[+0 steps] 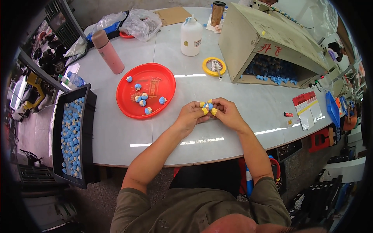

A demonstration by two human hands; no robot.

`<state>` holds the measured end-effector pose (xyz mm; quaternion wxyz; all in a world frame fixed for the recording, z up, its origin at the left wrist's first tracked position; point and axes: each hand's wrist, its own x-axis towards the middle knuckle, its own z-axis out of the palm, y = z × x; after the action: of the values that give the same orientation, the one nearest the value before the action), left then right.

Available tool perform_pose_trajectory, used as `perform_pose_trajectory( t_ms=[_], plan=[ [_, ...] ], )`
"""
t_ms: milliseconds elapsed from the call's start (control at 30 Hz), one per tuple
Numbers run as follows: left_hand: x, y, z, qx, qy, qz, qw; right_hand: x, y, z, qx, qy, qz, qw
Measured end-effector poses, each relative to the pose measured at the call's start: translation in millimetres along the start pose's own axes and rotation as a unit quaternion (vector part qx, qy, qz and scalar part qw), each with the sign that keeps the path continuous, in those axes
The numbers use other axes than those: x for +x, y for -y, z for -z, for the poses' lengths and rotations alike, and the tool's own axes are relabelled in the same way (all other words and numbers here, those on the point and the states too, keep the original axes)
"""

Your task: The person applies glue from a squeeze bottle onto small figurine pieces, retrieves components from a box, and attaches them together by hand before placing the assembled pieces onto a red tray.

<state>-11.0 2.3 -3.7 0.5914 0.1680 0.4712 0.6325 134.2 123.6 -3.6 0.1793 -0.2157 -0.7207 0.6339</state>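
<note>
Above the near part of the table, my left hand [190,115] and my right hand [230,115] meet, fingers closed on one small round blue and pale piece [210,106]. Yellow wraps cover the tips of the thumbs and some fingers. Most of the piece is hidden by the fingertips, so its exact kind does not show. To the left of my hands a round red plastic tray [126,101] carries several similar blue and cream pieces [143,103], spaced apart or in a small cluster.
A black bin [88,116] full of blue and cream pieces stands at the left edge. Behind are a pink flask [108,52], a white bottle [191,39] and a yellow tape roll [214,66]. Right stands a box [268,37] of blue parts, near red-white cards [307,108].
</note>
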Motion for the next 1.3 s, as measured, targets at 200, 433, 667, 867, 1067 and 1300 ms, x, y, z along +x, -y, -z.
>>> perform_pose_trajectory(
  t_ms=[200, 433, 667, 867, 1067, 1300],
  plan=[
    [3, 0, 2, -0.106, 0.052, 0.036, 0.992, -1, 10, 11, 0.043, 0.024, 0.001, 0.999],
    [5, 6, 1, -0.095, 0.043, 0.031, 0.994, -1, 8, 11, -0.004, 0.010, 0.036, 0.999],
    [4, 9, 1, -0.062, 0.051, 0.020, 0.997, -4, 17, 12, -0.137, -0.005, 0.101, 0.985],
    [1, 8, -1, -0.052, 0.045, 0.018, 0.997, -6, 30, 9, -0.190, 0.000, 0.108, 0.976],
    [0, 9, 0, -0.052, 0.036, 0.009, 0.998, -7, 38, 7, -0.236, -0.001, 0.113, 0.965],
    [3, 13, 4, -0.032, 0.037, -0.007, 0.999, -5, 40, 7, -0.235, 0.001, 0.104, 0.966]
  ],
)
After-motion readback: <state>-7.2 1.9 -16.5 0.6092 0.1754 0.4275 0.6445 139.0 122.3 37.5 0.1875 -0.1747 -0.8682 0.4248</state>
